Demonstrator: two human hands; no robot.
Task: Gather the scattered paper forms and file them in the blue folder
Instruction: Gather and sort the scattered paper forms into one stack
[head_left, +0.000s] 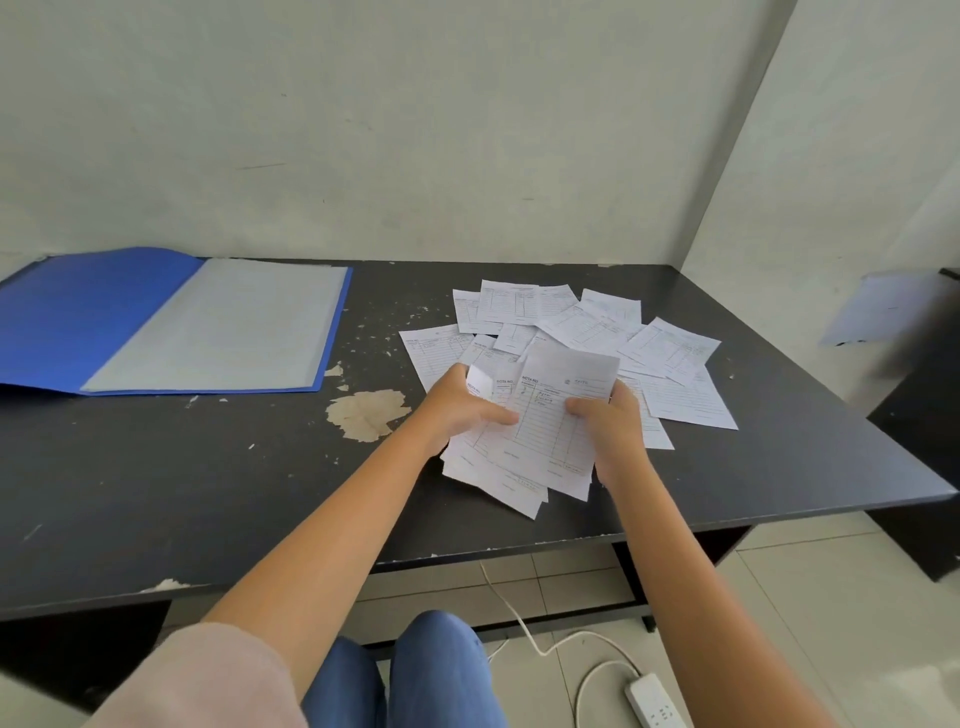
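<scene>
A sheaf of forms (540, 441) is clamped by left hand (462, 410) and right hand (613, 426) fingers — loose forms (670, 353) behind, blue folder (78, 322) open far left on the counter (208, 493).

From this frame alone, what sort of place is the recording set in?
Probably a plain office or back room. A worn black desk against a bare wall carries an open blue folder and scattered printed forms, and a power strip lies on the tiled floor.
</scene>
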